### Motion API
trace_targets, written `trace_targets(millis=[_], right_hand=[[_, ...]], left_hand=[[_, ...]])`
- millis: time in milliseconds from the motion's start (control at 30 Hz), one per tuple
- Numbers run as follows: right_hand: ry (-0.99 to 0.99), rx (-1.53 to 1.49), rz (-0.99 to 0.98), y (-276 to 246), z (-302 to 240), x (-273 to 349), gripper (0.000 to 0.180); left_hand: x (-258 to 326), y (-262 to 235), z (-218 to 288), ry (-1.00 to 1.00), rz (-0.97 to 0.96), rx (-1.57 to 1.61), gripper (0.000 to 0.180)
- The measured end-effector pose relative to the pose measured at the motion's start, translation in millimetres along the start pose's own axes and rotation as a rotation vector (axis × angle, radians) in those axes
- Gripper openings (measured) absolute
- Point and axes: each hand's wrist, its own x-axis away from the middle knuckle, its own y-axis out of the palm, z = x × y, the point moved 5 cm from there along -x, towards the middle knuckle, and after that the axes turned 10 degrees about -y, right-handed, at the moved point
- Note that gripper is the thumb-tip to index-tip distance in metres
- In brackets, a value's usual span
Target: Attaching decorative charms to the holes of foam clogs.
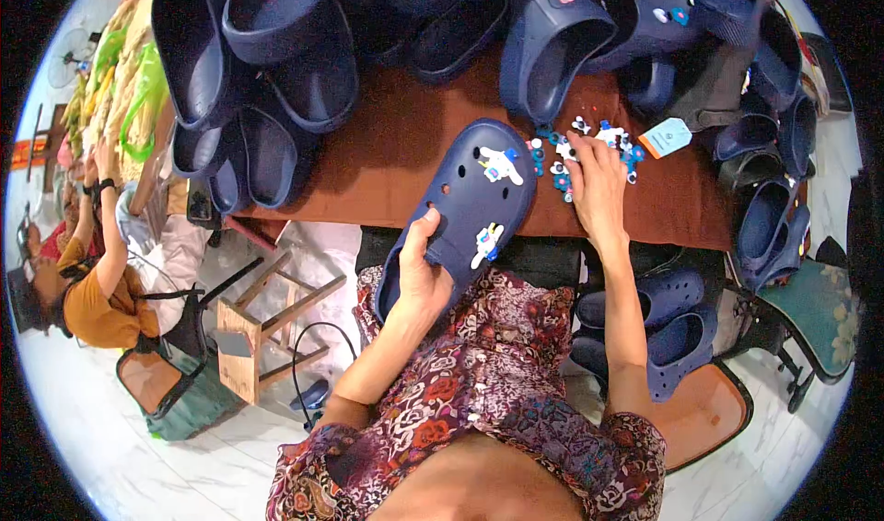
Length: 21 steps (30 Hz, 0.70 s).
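My left hand (422, 272) grips the heel end of a navy blue clog (460, 210) that rests half on the brown table (387, 153), toe pointing away. Two white cartoon charms are fixed on the clog's upper, one near the toe (500, 165) and one lower on the side (485, 243). My right hand (594, 182) lies on the table just right of the clog's toe, fingers spread over a small heap of blue and white charms (589, 144). Whether the fingers pinch a charm cannot be made out.
Many navy clogs are heaped along the table's far side (267, 70) and right edge (773, 153). A pale blue tag (665, 136) lies by the charms. More clogs (663, 323) sit below on my right. A wooden stool (267, 323) and a seated person (92, 272) are on the left.
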Motion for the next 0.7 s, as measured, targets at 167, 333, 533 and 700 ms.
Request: trace_targets(millis=[167, 333, 533, 700], right_hand=[[0.049, -0.107, -0.036, -2.1, 6.1, -8.7, 0.035], [0.088, -0.277, 0.042, -15.8, 3.4, -9.0, 0.023], [0.251, -0.464, 0.108, -41.4, -23.2, -2.9, 0.022], [-0.003, -0.577, 0.17, -54.2, -85.0, -10.7, 0.019]], left_hand=[[-0.6, -5.7, 1.1, -0.028, -0.015, 0.123, 0.048], [-5.6, -13.5, 0.7, -0.085, -0.027, 0.235, 0.046], [-2.1, -11.6, -2.4, -0.097, -0.03, 0.199, 0.041], [5.6, -3.7, -7.3, -0.093, -0.025, 0.143, 0.043]])
